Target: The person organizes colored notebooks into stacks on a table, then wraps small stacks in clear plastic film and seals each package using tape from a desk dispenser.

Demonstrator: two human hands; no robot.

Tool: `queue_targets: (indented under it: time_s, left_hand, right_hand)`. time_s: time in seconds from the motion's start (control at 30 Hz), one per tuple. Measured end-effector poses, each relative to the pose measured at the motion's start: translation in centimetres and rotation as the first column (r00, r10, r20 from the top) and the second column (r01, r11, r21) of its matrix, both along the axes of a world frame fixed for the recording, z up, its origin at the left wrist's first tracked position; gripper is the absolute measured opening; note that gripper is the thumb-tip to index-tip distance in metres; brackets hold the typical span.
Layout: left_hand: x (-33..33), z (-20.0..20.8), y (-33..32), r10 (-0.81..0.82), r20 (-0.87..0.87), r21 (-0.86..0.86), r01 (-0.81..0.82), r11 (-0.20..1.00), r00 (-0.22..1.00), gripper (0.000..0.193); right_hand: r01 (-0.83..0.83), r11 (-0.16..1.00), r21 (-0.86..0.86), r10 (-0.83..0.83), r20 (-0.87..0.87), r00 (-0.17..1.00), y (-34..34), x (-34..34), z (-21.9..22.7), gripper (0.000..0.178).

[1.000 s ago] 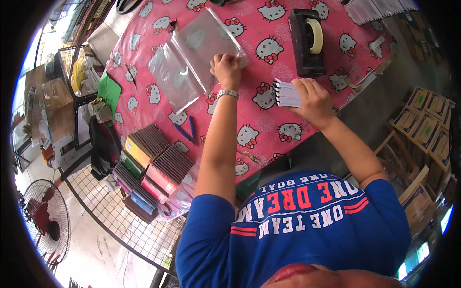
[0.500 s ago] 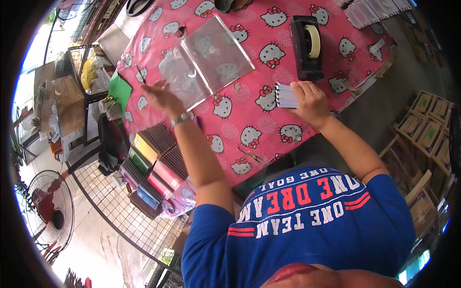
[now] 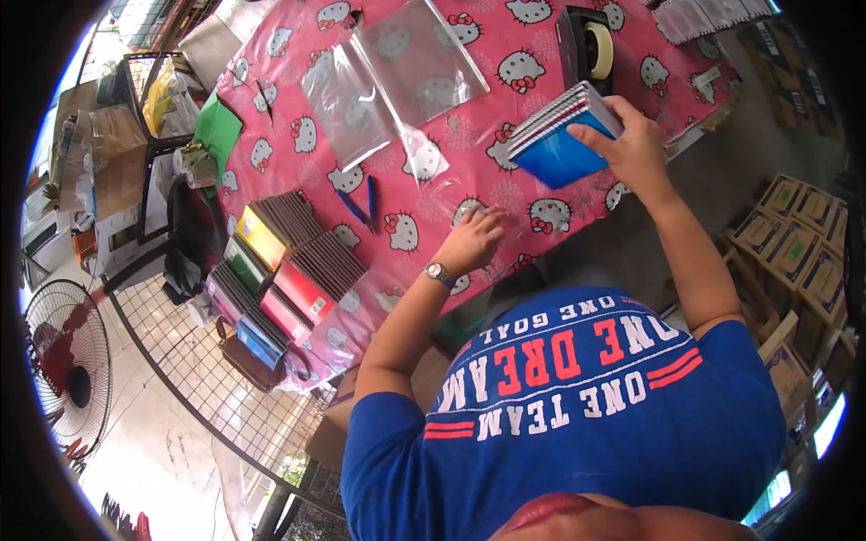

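You have glossy, smooth blue-covered spiral paper notebooks (image 3: 564,149) between one and two o'clock; at twelve, a shiny, clear flat plastic sleeve (image 3: 419,68) over your glossy pink patterned plastic tablecloth (image 3: 289,171); at three, matt brown rectangular cardboard boxes (image 3: 794,236).

Pliers (image 3: 358,211) left of notepads (image 3: 561,150), tape dispenser (image 3: 570,47) apparently behind

tablecloth (image 3: 293,167): pink, patterned with white cat faces wearing red bows. held notebooks (image 3: 561,155): blue cover. tape dispenser (image 3: 568,54): black; tape roll (image 3: 599,50): cream. pliers (image 3: 354,206): blue handles. stacked notebooks (image 3: 302,288): yellow, green, red, pink, purple and blue covers. sheet (image 3: 216,135): green. shirt (image 3: 559,451): blue, white and red lettering, red stripes. cartons (image 3: 798,225): brown, green labels.
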State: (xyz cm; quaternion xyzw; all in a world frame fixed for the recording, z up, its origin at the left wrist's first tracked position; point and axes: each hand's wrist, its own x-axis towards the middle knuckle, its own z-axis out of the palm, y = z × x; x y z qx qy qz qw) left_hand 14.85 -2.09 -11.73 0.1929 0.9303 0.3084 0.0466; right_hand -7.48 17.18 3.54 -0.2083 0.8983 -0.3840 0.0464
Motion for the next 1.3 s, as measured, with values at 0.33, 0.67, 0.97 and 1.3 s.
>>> queue_targets:
  time_s: [0.33,0.67,0.97,1.3]
  left_hand:
    - [3.5,-0.7,1.5,-0.038,-0.093,0.076,0.045,0.996,0.995,0.013]
    - [7.2,-2.1,6.2,0.438,0.01,-0.051,-0.437,0.898,0.899,0.015]
    - [6.2,-1.7,7.0,0.524,0.015,-0.01,-0.524,0.852,0.852,0.008]
    - [5.0,3.3,3.9,0.665,0.231,0.201,-0.704,0.682,0.71,0.009]
  right_hand:
    - [0.255,0.965,-0.069,-0.091,0.819,0.567,-6.5,6.7,-15.3,0.063]
    - [0.072,0.993,0.096,-0.12,0.765,0.632,-6.9,6.3,-16.0,0.075]
    - [-0.233,0.921,0.313,0.079,0.436,0.897,-7.8,5.4,-13.9,0.077]
    - [-0.153,0.969,0.195,0.169,-0.068,0.983,-6.3,6.7,-8.4,0.055]
